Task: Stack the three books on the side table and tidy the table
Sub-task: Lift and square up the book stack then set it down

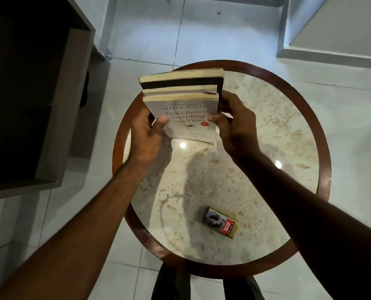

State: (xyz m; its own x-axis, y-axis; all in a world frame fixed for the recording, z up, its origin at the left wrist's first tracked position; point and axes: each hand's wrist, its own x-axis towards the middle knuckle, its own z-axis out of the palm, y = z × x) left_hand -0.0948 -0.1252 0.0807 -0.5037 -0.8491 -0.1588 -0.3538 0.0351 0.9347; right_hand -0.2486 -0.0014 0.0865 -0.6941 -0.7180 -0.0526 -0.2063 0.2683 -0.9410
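Three books (181, 92) are pressed together as one bundle, standing tilted over the far left part of the round side table (267, 118). The nearest one has a white cover with red lettering (189, 118); a dark-covered book sits behind it. My left hand (146, 131) grips the bundle's left side, thumb on the white cover. My right hand (232, 124) clamps its right side. Whether the bundle's lower edge touches the tabletop is hidden by my hands.
A small printed cardboard pack (220, 221) lies on the near part of the marble top. A dark cabinet with a grey frame (56, 118) stands to the left of the table. White tiled floor (212, 35) surrounds it, with a white ledge (331, 53) at the far right.
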